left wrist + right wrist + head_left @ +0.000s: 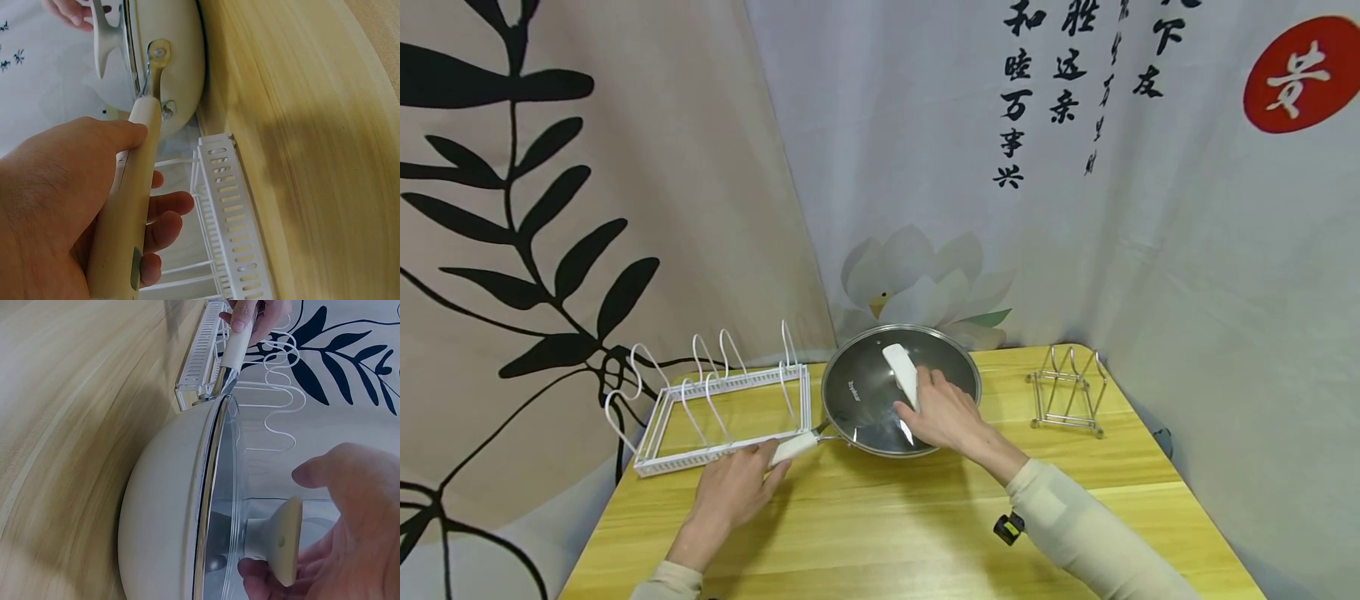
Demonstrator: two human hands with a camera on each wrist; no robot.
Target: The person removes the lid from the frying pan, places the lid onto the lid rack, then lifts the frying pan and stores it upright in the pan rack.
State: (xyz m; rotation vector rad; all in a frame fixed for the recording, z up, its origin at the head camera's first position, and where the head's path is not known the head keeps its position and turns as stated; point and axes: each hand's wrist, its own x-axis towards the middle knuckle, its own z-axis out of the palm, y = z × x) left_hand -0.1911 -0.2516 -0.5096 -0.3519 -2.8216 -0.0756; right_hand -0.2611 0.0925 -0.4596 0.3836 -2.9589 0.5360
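Note:
A cream wok (159, 506) with a dark-tinted glass lid (868, 392) stands on the wooden table. My left hand (737, 483) grips its cream handle (128, 194), thumb along the top and fingers curled below. The lid's pale, flared knob (901, 373) rises at the middle. Close around this knob is my right hand (942, 408); in the right wrist view its thumb (312, 474) stands apart from the knob, while fingertips (253, 570) reach beside the stem. Whether those fingers touch the knob cannot be told.
A white wire rack (700, 454) with upright loops stands left of the wok, behind the left hand. At the right is a small metal wire rack (1067, 392). A printed curtain (1150, 217) hangs behind the table (880, 533).

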